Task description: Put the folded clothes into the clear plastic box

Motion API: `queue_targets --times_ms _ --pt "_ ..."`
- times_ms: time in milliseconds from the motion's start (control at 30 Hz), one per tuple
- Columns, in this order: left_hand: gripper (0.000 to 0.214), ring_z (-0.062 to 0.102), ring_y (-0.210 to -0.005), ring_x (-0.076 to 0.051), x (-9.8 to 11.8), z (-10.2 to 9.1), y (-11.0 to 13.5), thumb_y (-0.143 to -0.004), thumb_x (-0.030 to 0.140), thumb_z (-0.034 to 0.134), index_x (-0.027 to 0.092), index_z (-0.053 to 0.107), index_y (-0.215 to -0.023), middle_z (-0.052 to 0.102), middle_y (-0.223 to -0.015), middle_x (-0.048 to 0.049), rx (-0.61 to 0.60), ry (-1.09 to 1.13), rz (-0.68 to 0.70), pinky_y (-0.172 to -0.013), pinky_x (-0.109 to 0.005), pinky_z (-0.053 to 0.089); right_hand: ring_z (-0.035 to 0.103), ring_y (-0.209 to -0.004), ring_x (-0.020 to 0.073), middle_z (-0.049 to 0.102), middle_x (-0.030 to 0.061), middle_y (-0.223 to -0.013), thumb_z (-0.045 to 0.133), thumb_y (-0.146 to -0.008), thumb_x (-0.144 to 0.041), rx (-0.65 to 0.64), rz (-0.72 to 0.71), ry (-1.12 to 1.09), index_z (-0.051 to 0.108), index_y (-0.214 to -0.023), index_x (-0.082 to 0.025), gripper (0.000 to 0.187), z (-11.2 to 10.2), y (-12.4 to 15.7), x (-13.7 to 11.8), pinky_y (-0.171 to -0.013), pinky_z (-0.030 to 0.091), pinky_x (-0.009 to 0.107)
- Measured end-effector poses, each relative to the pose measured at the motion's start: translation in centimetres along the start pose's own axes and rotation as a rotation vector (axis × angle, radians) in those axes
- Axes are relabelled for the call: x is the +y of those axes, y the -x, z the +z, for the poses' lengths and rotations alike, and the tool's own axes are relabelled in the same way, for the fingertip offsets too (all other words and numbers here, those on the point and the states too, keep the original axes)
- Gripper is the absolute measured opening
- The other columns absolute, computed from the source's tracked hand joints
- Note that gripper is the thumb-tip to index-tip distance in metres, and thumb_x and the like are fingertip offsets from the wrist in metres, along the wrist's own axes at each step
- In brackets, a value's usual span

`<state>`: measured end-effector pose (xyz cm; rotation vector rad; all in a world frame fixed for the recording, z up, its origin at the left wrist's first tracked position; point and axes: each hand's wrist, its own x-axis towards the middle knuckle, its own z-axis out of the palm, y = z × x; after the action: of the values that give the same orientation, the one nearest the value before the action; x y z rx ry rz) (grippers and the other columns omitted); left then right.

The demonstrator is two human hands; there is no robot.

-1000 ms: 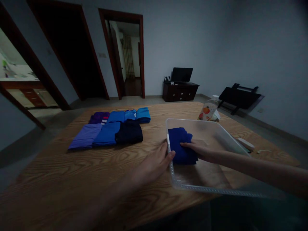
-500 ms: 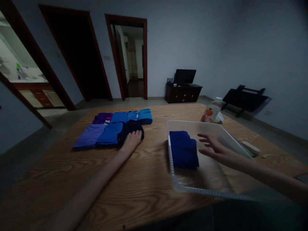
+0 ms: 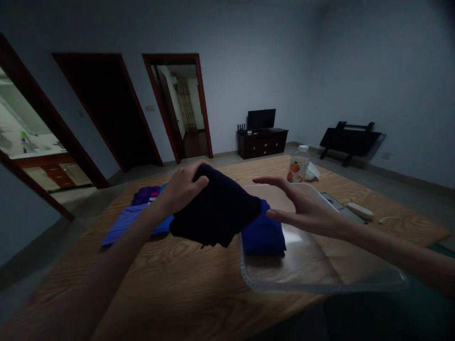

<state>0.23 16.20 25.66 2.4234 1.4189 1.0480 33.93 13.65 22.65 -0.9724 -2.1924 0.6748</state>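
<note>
My left hand grips a folded dark navy garment and holds it in the air above the wooden table, just left of a clear plastic tray. My right hand hovers open over the tray, fingers spread, close to the garment's right edge. A folded royal-blue garment lies in the tray's left part. Behind my left arm, a row of folded blue and purple clothes lies on the table, partly hidden.
A bottle with an orange label stands at the table's far side, with a white cloth beside it. A white remote-like bar lies right of the tray. Doorways, a TV cabinet and a folded black table are behind.
My left hand took the dark navy garment from the row and lifted it toward the tray. My right hand rose from inside the tray. The view tilted up slightly.
</note>
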Motion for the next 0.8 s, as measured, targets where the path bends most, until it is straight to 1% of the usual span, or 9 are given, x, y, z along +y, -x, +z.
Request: queue_targets --times_ms 67,167,233,300,433,500,600,667,800 --pt "0.038 0.069 -0.098 -0.024 3.7 -0.1 -1.6 -0.092 0.032 0.045 0.017 0.07 -0.118 0.075 -0.11 -0.0056 -0.106 0.104 0.127 -0.092 -0.038 0.055 0.052 -0.148 0.0346 0.059 0.003 -0.158 0.083 -0.088 -0.053 -0.06 -0.01 -0.133 0.054 -0.156 -0.033 0.077 -0.4 -1.5 -1.1 -0.127 0.041 0.053" --pt "0.038 0.069 -0.107 -0.025 7.5 1.5 -4.1 -0.095 0.031 0.046 0.017 0.069 -0.122 0.074 -0.12 -0.0064 -0.216 0.201 0.237 -0.098 -0.038 0.055 0.067 -0.13 0.0364 0.076 0.0045 -0.132 0.091 -0.079 -0.053 -0.166 0.208 -0.348 0.066 -0.143 -0.031 0.072 -0.4 -2.5 -1.6 -0.114 0.055 0.053" --pt "0.036 0.069 -0.111 -0.024 8.7 3.1 -5.5 -0.098 0.029 0.047 0.016 0.068 -0.124 0.073 -0.123 -0.0072 -0.258 0.207 0.262 -0.1 -0.038 0.054 0.074 -0.117 0.0366 0.081 0.0057 -0.116 0.096 -0.074 -0.048 -0.178 0.406 -0.481 0.074 -0.129 -0.029 0.063 0.0 -2.0 -1.3 -0.104 0.063 0.052" --pt "0.036 0.069 -0.111 -0.023 8.7 4.8 -6.4 -0.103 0.032 0.045 0.017 0.067 -0.127 0.073 -0.125 -0.0081 -0.282 0.18 0.254 -0.1 -0.037 0.054 0.076 -0.112 0.035 0.082 0.0067 -0.113 0.096 -0.074 -0.043 -0.094 0.548 -0.61 0.075 -0.123 -0.027 0.056 0.3 -0.9 -0.4 -0.099 0.066 0.049" --pt "0.043 0.07 -0.115 -0.025 6.0 7.3 -5.8 -0.109 0.049 0.046 0.018 0.063 -0.133 0.072 -0.132 -0.012 -0.256 0.049 0.18 -0.103 -0.038 0.054 0.077 -0.114 0.0326 0.081 0.0084 -0.122 0.094 -0.078 -0.036 0.128 0.719 -0.712 0.071 -0.131 -0.026 0.059 0.2 1.7 2.7 -0.095 0.068 0.043" --pt "0.045 0.068 -0.121 -0.026 3.8 8.2 -4.4 -0.109 0.05 0.047 0.017 0.06 -0.136 0.069 -0.139 -0.0141 -0.24 0.016 0.143 -0.107 -0.04 0.052 0.079 -0.109 0.0321 0.082 0.0107 -0.12 0.092 -0.08 -0.037 0.154 0.861 -0.726 0.07 -0.131 -0.024 0.057 0.0 2.7 4.4 -0.091 0.069 0.042" --pt "0.048 0.066 -0.128 -0.027 0.4 8.8 -1.8 -0.111 0.052 0.042 0.018 0.058 -0.139 0.064 -0.145 -0.0136 -0.227 0.036 0.082 -0.112 -0.041 0.05 0.081 -0.1 0.0296 0.082 0.0147 -0.117 0.09 -0.082 -0.04 0.131 1.088 -0.791 0.069 -0.129 -0.018 0.056 0.2 3.4 6.3 -0.086 0.07 0.04" --pt "0.049 0.065 -0.129 -0.027 -1.7 8.6 -0.1 -0.111 0.054 0.04 0.019 0.059 -0.139 0.065 -0.144 -0.0124 -0.198 0.038 0.02 -0.112 -0.042 0.05 0.081 -0.099 0.0272 0.081 0.0149 -0.12 0.09 -0.083 -0.04 0.133 1.126 -0.855 0.067 -0.133 -0.017 0.059 0.9 3.2 6.8 -0.087 0.069 0.037" --pt "0.046 0.067 -0.124 -0.027 -5.4 7.3 2.8 -0.108 0.055 0.045 0.021 0.062 -0.134 0.068 -0.137 -0.0113 -0.134 0.028 -0.122 -0.11 -0.044 0.052 0.081 -0.096 0.0241 0.082 0.0121 -0.116 0.089 -0.084 -0.04 0.106 1.06 -0.942 0.067 -0.131 -0.018 0.056 3.2 1.6 7.0 -0.086 0.069 0.034"
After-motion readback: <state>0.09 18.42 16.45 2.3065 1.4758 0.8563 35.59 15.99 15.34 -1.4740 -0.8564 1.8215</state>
